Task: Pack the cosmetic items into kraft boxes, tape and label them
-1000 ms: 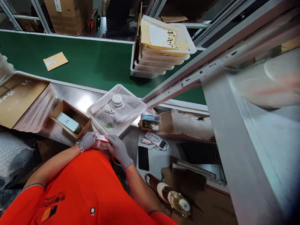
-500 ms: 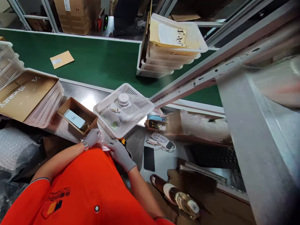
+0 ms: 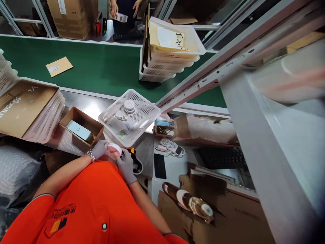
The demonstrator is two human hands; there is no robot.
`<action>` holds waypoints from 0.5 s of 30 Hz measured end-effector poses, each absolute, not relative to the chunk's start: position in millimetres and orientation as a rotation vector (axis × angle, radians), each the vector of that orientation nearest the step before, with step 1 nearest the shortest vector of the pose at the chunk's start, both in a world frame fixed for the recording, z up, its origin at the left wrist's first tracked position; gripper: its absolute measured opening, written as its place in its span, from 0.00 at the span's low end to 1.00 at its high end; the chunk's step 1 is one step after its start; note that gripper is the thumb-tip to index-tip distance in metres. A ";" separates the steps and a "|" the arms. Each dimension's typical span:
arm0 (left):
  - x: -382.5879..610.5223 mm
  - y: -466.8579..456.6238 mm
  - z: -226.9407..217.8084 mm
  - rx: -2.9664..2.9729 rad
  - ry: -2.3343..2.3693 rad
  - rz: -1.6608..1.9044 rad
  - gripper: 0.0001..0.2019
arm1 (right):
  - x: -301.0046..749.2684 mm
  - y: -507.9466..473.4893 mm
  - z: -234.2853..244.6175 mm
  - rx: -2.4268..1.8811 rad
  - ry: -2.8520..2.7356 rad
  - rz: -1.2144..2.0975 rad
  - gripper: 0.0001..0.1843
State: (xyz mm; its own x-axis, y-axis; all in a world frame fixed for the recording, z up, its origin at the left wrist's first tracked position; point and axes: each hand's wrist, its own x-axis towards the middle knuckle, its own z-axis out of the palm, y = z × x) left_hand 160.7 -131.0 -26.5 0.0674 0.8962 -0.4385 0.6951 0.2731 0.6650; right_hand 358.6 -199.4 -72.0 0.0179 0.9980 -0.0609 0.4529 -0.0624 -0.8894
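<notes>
Between my two grey-gloved hands, just in front of my chest, is a small round pink-and-white tub (image 3: pixel 114 149). My left hand (image 3: pixel 100 149) grips its left side, and my right hand (image 3: pixel 126 166) has its fingers closed on the right edge. Just beyond sits a white perforated basket (image 3: pixel 146 125) holding a stack of round white tubs (image 3: pixel 129 106), a small tube (image 3: pixel 121 117) and clear-wrapped items. Left of the basket, an open brown carton (image 3: pixel 95 126) contains a pale blue box (image 3: pixel 79 130). A yellow-and-black tape dispenser (image 3: pixel 135 161) lies beside my right hand.
A green conveyor (image 3: pixel 101 64) crosses ahead, carrying an envelope (image 3: pixel 59 66) and stacked baskets (image 3: pixel 175 51). A metal post (image 3: pixel 203 79) slants across the right. A phone (image 3: pixel 159 166) and a brown bottle (image 3: pixel 188 201) lie to my right. Across the conveyor, a person's hand (image 3: pixel 114 9) holds a label.
My hands have lifted and turned the round tub, so its pink face now shows. The view has shifted slightly, and another person's hands with a label have appeared across the conveyor.
</notes>
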 end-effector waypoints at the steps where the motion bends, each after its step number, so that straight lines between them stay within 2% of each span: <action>1: 160.3 -130.7 -25.1 1.497 1.689 0.240 0.18 | 356.5 -202.4 -74.6 -1.610 -1.655 0.994 0.14; 4: 159.7 -131.0 -20.2 1.567 1.668 0.125 0.19 | 353.3 -202.8 -74.7 -1.640 -2.064 0.967 0.19; 6: 159.9 -131.6 -16.9 1.606 1.636 0.100 0.18 | 350.6 -196.0 -72.5 -1.721 -2.102 0.953 0.19; 9: 161.2 -132.1 -12.7 1.642 1.619 0.079 0.18 | 341.7 -180.7 -74.0 -1.846 -1.778 1.125 0.15; 12: 162.3 -131.8 -10.0 1.628 1.642 0.044 0.15 | 329.1 -169.8 -81.4 -1.842 -1.384 1.410 0.20; 15: 161.3 -131.1 -9.9 1.600 1.646 0.034 0.11 | 322.6 -168.1 -87.0 -1.754 -1.341 1.521 0.23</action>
